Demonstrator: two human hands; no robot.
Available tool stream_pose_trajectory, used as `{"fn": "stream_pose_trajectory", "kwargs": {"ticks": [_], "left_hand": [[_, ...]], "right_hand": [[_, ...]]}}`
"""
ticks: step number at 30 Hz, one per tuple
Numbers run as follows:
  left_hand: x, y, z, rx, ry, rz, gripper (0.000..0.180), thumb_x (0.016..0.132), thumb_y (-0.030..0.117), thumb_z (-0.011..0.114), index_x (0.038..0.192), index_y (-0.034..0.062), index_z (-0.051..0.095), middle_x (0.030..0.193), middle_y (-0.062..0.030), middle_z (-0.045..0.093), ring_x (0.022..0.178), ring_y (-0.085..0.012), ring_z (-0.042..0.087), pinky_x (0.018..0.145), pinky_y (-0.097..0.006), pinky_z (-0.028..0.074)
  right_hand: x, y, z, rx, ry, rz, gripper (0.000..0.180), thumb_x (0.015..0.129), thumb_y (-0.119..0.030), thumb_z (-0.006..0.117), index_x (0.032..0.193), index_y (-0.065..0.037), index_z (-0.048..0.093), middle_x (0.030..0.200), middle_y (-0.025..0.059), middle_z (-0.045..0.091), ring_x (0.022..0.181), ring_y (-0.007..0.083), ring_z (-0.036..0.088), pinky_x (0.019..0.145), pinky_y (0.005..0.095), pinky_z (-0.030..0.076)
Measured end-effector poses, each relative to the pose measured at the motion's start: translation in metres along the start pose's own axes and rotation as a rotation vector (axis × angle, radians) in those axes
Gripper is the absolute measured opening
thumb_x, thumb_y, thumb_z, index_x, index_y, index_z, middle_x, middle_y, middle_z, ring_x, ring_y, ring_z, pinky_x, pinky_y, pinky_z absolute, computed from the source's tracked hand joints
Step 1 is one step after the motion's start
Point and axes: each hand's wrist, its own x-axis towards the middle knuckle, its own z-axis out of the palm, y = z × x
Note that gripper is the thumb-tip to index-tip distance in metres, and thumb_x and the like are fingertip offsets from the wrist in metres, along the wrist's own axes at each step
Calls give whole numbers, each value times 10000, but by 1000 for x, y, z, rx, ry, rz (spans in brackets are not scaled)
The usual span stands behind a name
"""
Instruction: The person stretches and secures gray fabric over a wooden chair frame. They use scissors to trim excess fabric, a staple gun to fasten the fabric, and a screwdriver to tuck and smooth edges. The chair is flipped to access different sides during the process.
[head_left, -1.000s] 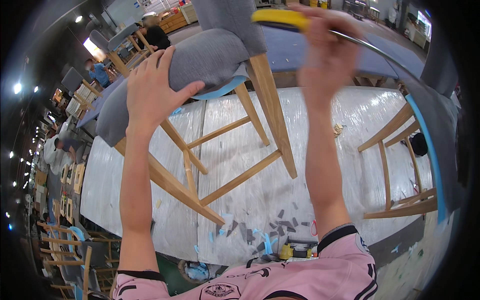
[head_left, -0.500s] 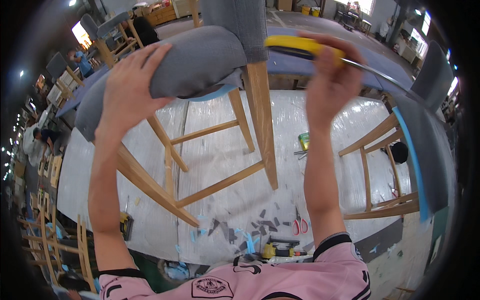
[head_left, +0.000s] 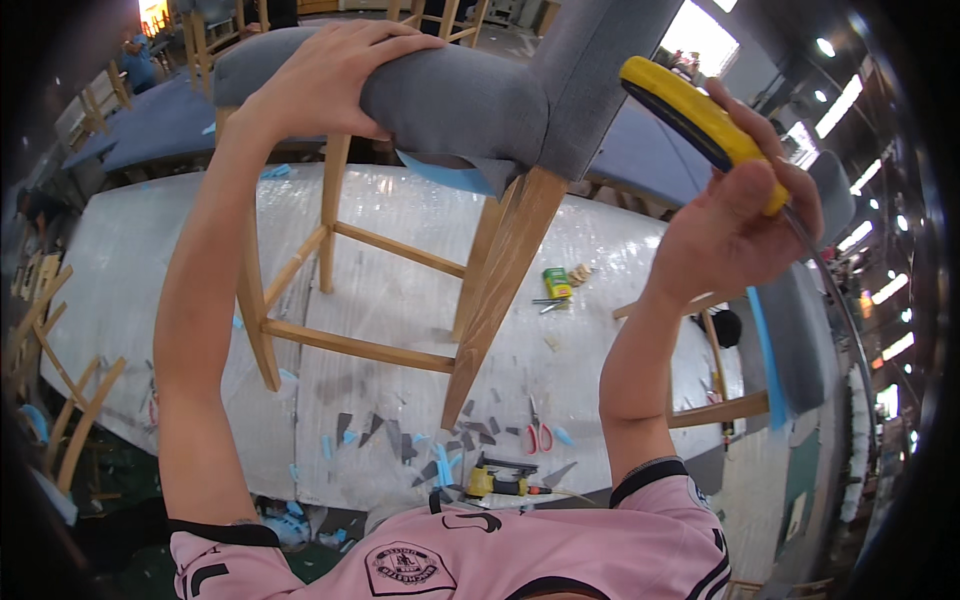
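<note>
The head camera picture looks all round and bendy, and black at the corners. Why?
Head view: a fisheye lens curves straight edges like the white table toward the rim and leaves a dark ring; ceiling lamps glare at right; the right hand with the yellow tool stays sharp.

Perhaps green-yellow box [head_left: 556, 283] on table [head_left: 640, 260]
</note>
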Motion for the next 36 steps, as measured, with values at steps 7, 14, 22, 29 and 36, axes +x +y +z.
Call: {"fn": "stream_pose_trajectory", "kwargs": {"ticks": [7,14,22,29,36], "left_hand": [[4,-9,23,-81,65,24,1070,539,256,958,1507,272,503,1424,-60,577,1329,-301,531,1188,-480,374],[2,-12,20,-88,73,24,1043,565,258,951,1506,268,500,1429,-66,574,1325,-298,533,1188,-465,376],[-2,-6,14,-60,71,33,1045,573,255,937,1517,269,487,1461,-69,549,1361,-302,503,1211,-476,358],[-15,23,-25,-2,2,-18,1001,611,303,944,1512,282,508,1478,-58,551,1360,-305,519,1186,-473,377],[-24,79,-49,133,-39,-75,1019,614,321,955,1522,296,494,1478,-69,553,1351,-292,531,1157,-485,397]], "right_hand": [[-58,18,13,-229,-328,304,279,1039,-131,629,1241,-71,446,1177,201,701,1081,279,707,961,372,569],[-80,20,24,-496,-371,285,264,1041,-135,629,1224,-75,449,1201,180,703,1089,267,700,978,355,547],[-85,-7,8,-412,-307,545,374,1076,-184,568,1387,-71,396,1183,163,694,1131,268,685,997,371,530],[-162,-111,-115,109,474,1283,563,1106,-484,426,1531,-115,423,873,19,548,714,114,560,678,323,552],[-194,-205,-163,124,279,1676,596,1058,-261,609,1587,-148,360,900,1,550,513,62,482,458,229,422]]}}
